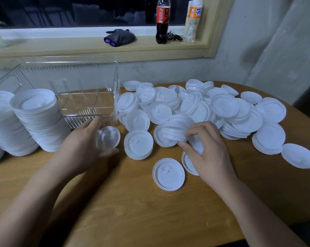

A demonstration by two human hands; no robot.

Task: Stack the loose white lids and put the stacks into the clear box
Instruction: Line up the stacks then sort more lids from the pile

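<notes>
Closest in, the left hand (86, 145) curls round one blurred white lid (107, 138) just in front of the clear box (116, 81). Farther right of the box, the right hand (207, 152) pinches a short lid stack (172, 132) at the loose pile (222, 107). Two tall stacks (38, 122) stand at the box's left front.

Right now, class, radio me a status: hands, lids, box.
Left hand holds a lid. Right hand pinches a small stack. Loose pile lies right of clear box. Nothing blocks the box.

clear box (70, 73): 1 | bottles (162, 20) (193, 18): 2 | hands (84, 143) (209, 152): 2 | loose lids (223, 105): dozens
</notes>
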